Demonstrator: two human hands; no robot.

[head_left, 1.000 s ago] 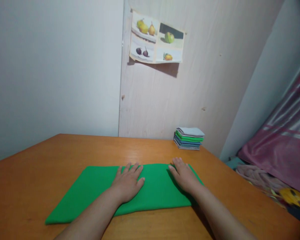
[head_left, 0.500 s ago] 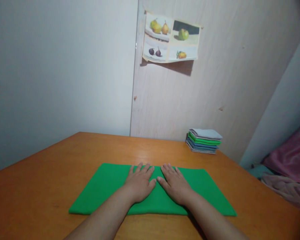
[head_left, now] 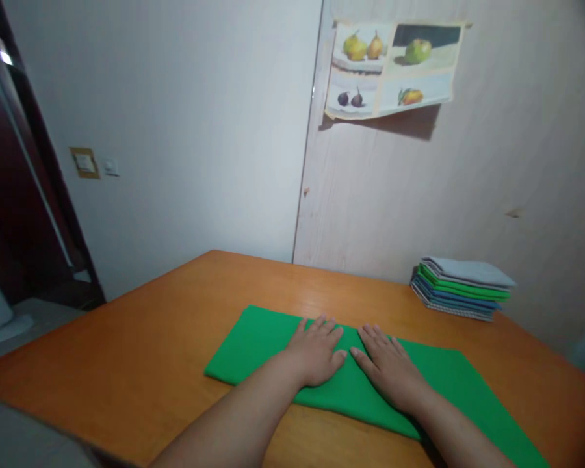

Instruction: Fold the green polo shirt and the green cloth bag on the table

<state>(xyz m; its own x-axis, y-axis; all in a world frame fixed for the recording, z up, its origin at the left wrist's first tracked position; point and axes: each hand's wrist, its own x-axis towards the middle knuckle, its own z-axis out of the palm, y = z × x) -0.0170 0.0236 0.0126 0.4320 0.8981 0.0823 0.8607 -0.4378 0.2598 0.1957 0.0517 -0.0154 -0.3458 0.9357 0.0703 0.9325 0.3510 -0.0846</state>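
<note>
A folded green cloth [head_left: 341, 396] lies flat across the wooden table in front of me. My left hand [head_left: 316, 351] rests palm down on it, left of the middle, fingers spread toward the far edge. Beside it, my right hand [head_left: 387, 367] also presses flat on the cloth with its fingers stretched out. The two thumbs point toward each other with a small gap of green between them. Neither hand grasps anything. Parts of the cloth are hidden under the hands and forearms.
At the back right of the table [head_left: 175, 325] stands a stack of folded cloths [head_left: 463, 286], grey, green and blue, close to the wall. A sheet of fruit pictures [head_left: 392, 71] hangs on the wall. A dark doorway [head_left: 24, 182] is at the far left.
The view has swung to the left, so the table, cloth and stack appear farther right and tilted, and the doorway shows. Both hands stay flat on the cloth.
</note>
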